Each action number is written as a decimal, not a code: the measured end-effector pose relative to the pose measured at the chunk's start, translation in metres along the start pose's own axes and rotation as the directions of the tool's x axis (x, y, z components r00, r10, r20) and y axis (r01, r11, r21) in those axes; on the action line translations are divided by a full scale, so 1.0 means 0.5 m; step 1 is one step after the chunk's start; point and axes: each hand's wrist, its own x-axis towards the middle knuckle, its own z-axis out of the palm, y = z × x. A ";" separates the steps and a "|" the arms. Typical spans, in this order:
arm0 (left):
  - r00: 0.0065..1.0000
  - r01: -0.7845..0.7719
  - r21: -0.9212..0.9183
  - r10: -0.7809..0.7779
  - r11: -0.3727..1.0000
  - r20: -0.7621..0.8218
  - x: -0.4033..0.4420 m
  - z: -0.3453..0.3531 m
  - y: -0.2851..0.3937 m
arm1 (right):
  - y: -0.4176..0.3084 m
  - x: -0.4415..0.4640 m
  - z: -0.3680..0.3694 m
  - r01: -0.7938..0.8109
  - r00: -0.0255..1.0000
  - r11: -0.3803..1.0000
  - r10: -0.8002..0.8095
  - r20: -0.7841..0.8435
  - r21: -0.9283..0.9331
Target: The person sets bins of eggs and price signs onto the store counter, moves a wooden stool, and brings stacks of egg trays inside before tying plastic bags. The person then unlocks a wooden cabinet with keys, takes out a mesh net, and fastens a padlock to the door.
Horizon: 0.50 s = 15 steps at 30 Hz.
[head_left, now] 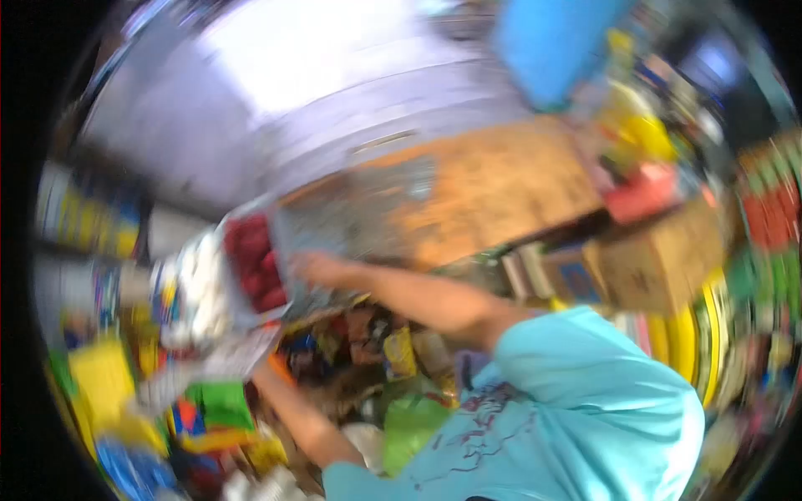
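Observation:
Motion blurs the whole view. My right hand [317,269] reaches across to the right side of a pale tray [286,238] of dark red, rounded items [253,260]. Its fingers are smeared, and whether it touches the tray I cannot tell. Lower down, my left hand [261,367] is at the edge of a greyish-white sheet [238,355], perhaps paper. Its fingers are hidden or blurred, so its grip does not show. White rounded items [203,284] lie to the left of the red ones.
A worn orange-brown wooden counter [501,184] runs behind my right arm. Cardboard boxes [660,259] stand at the right, with yellow round-edged things [685,342] below. Colourful packets [221,405] crowd the lower left. A blue thing [555,46] hangs at the top.

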 end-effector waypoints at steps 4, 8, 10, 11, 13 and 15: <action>0.966 -0.181 0.279 0.223 0.943 -0.128 -0.264 0.098 -0.137 | -0.066 -0.199 -0.035 -0.106 0.991 0.947 0.126 0.048 -0.303; 0.934 -0.332 0.520 0.197 0.787 0.298 -0.607 0.173 -0.335 | -0.040 -0.556 -0.142 0.016 0.998 0.933 0.008 0.066 -0.358; 0.871 -0.293 0.559 -0.025 0.775 0.490 -0.751 0.223 -0.413 | 0.101 -0.720 -0.203 -0.035 0.980 0.897 -0.055 -0.190 -0.440; 0.825 -0.162 0.540 -0.186 0.826 0.533 -0.815 0.265 -0.439 | 0.150 -0.804 -0.231 -0.254 0.933 0.904 0.135 -0.334 -0.343; 0.603 -0.174 0.521 -0.328 0.835 0.727 -0.917 0.333 -0.450 | 0.082 -1.001 -0.251 -0.350 0.839 0.929 0.253 -0.481 -0.123; 0.361 -0.363 0.455 -0.327 0.813 0.873 -0.959 0.409 -0.462 | 0.002 -1.160 -0.254 -0.288 0.746 0.951 0.150 -0.648 -0.111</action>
